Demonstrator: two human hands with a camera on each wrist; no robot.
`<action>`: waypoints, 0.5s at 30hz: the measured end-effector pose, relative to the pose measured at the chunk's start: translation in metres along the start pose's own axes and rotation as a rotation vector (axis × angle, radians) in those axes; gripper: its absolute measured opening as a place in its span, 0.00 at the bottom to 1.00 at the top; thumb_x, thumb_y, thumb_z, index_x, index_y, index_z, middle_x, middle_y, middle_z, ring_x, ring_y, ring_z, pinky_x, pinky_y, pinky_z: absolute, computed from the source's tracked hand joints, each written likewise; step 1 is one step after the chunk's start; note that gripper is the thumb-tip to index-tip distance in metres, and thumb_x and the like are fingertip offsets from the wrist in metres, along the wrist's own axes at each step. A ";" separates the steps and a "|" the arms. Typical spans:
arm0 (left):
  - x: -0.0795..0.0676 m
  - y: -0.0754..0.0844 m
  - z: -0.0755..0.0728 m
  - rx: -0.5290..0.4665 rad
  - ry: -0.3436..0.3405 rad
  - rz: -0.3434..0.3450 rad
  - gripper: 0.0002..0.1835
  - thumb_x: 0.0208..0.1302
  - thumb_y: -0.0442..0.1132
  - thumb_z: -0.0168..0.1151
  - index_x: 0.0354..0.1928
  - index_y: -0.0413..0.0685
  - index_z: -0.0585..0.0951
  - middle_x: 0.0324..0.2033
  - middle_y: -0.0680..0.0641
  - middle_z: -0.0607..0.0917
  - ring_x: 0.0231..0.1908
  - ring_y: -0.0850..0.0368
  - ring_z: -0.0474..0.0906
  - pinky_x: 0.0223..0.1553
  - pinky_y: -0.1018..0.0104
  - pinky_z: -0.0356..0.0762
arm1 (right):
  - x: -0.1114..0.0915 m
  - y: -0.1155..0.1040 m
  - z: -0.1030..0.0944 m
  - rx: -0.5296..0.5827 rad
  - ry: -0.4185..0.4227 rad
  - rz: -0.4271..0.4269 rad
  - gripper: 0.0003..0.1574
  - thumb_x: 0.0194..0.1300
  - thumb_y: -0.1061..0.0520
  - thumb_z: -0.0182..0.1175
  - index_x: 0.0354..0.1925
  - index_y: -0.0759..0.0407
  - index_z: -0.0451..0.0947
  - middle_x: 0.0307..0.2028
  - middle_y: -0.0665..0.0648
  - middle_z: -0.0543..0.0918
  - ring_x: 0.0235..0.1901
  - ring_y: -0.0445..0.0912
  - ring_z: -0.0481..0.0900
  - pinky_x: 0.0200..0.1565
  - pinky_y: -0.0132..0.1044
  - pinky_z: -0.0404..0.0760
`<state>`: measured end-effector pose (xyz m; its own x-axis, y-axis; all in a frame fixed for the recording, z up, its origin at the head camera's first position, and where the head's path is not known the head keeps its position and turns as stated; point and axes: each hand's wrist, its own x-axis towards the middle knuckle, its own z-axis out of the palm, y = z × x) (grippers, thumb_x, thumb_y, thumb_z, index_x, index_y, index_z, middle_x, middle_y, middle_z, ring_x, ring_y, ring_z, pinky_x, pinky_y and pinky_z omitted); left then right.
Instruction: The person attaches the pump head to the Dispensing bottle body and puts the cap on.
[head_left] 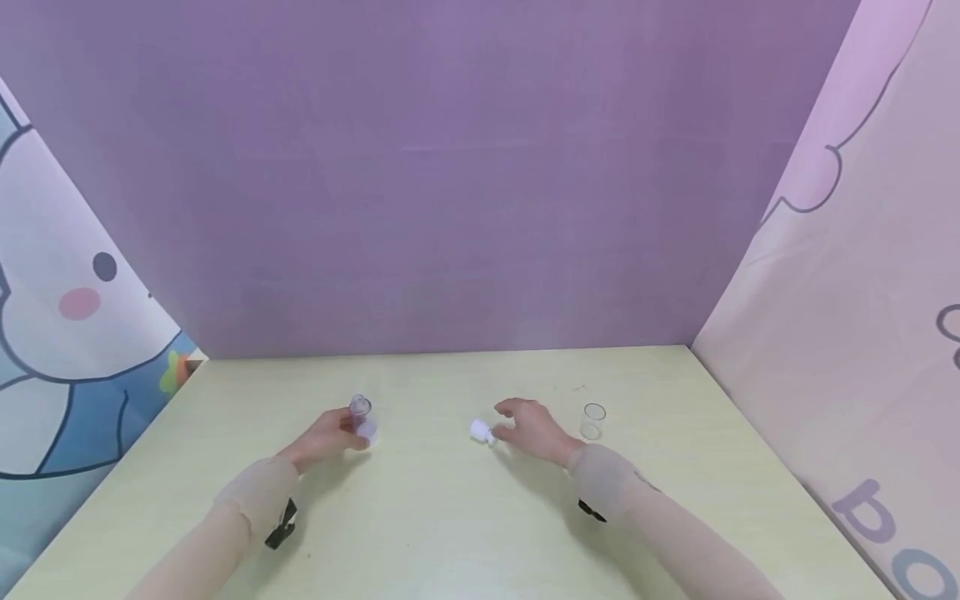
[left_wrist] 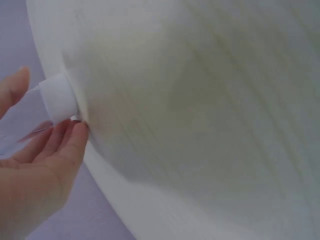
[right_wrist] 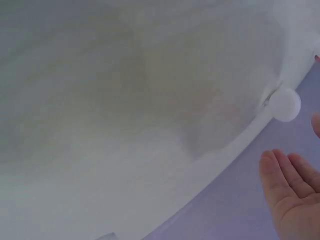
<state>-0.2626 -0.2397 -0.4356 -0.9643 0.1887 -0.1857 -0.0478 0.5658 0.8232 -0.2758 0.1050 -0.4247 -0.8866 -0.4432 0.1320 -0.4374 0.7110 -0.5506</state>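
Three small pieces in sight, all on or at a pale counter point(head_left: 450, 533), purple backdrop point(head_left: 480, 183) behind. Left grip point(head_left: 326, 437): gripping the clear bottle point(head_left: 360, 408), thumb on the near side, fingers round the far side. Bottle upright at the left, its white end point(left_wrist: 60, 96) down, at or barely over the counter; cannot tell whether the surface bears its weight. Hold looks low, fingertips by the white end, presumably because a low pinch steadies a light upright piece and leaves the clear top uncovered.

Right grip point(head_left: 534, 429): empty, fingers and thumb parted, palm edge low over the counter. White cap point(head_left: 479, 430) lies on its side just beyond the thumb, narrow end toward the hand; head view nearly overlaps thumb and cap, but the right wrist view shows a gap, so no contact by my reading. Thumb and fingers spread wider than the cap, a stance that would suit a small piece liable to roll. Cap probably lies over because its narrow end gives poor footing.

Clear cup point(head_left: 592, 422) stands upright to the right of the right grip, touched by nothing; its round base seems reason enough for it to stay put unaided. Its place beside the wrist, away from the fingers, reads as set aside. Which end is open: cannot tell
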 end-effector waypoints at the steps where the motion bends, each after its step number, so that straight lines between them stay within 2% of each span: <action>1: 0.001 -0.001 0.001 -0.005 0.004 0.003 0.35 0.53 0.35 0.63 0.60 0.25 0.61 0.56 0.28 0.70 0.56 0.35 0.68 0.57 0.45 0.64 | 0.001 0.000 0.002 0.013 -0.009 0.004 0.27 0.57 0.55 0.62 0.52 0.68 0.73 0.49 0.65 0.79 0.48 0.57 0.77 0.49 0.48 0.75; 6: 0.006 -0.003 0.006 -0.016 0.014 0.033 0.35 0.51 0.31 0.63 0.59 0.22 0.60 0.54 0.26 0.71 0.54 0.35 0.69 0.57 0.47 0.65 | 0.007 -0.002 0.012 0.071 -0.049 0.045 0.29 0.55 0.56 0.64 0.53 0.68 0.73 0.49 0.66 0.79 0.48 0.57 0.77 0.47 0.46 0.76; 10: 0.010 -0.004 0.008 -0.027 0.040 0.011 0.34 0.50 0.31 0.63 0.58 0.23 0.62 0.53 0.27 0.72 0.52 0.36 0.71 0.56 0.47 0.66 | 0.009 -0.006 0.019 0.097 -0.065 0.056 0.30 0.52 0.57 0.67 0.52 0.69 0.73 0.46 0.64 0.80 0.44 0.53 0.79 0.45 0.42 0.77; 15: 0.012 -0.006 0.008 -0.024 0.063 -0.009 0.32 0.50 0.32 0.64 0.57 0.24 0.64 0.52 0.28 0.73 0.51 0.37 0.72 0.55 0.47 0.67 | 0.012 -0.009 0.025 0.087 -0.061 0.054 0.26 0.52 0.59 0.66 0.49 0.69 0.74 0.40 0.60 0.82 0.38 0.47 0.78 0.39 0.36 0.78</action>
<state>-0.2715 -0.2339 -0.4470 -0.9784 0.1322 -0.1591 -0.0616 0.5478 0.8343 -0.2785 0.0796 -0.4386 -0.8966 -0.4398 0.0508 -0.3719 0.6860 -0.6254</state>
